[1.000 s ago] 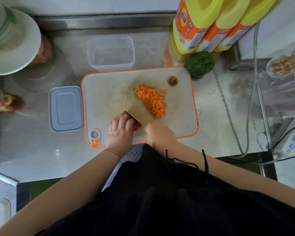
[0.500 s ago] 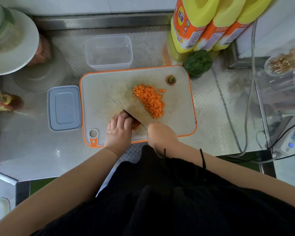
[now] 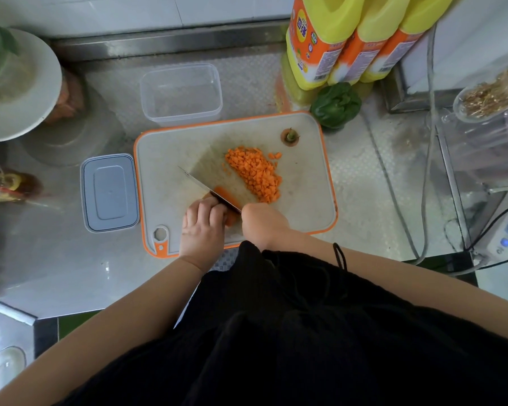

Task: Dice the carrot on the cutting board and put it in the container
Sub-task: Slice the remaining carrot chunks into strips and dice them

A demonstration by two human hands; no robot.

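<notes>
yellow bottles (image 3: pixel 361 39) 3 | container (image 3: pixel 181 93) 1 | lid (image 3: pixel 110 192) 1 | cutting board (image 3: pixel 305 183) 1 | knife (image 3: pixel 206 187) 1

A steel counter (image 3: pixel 71 276) carries an orange-rimmed cutting board (image 3: pixel 311 206) near its middle. Left of it lies a grey lid (image 3: pixel 109 192); behind it stands a clear container (image 3: pixel 181 94). Far right: yellow bottles (image 3: pixel 349 39), a green pepper (image 3: pixel 335 104).

Cutting board (image 3: pixel 170 159) centred on tabletop (image 3: pixel 71 276); container (image 3: pixel 181 93) behind, lid (image 3: pixel 109 192) left (touching board edge), diced carrot (image 3: pixel 255 172) upon board, carrot top (image 3: pixel 289 137) at far corner.
</notes>
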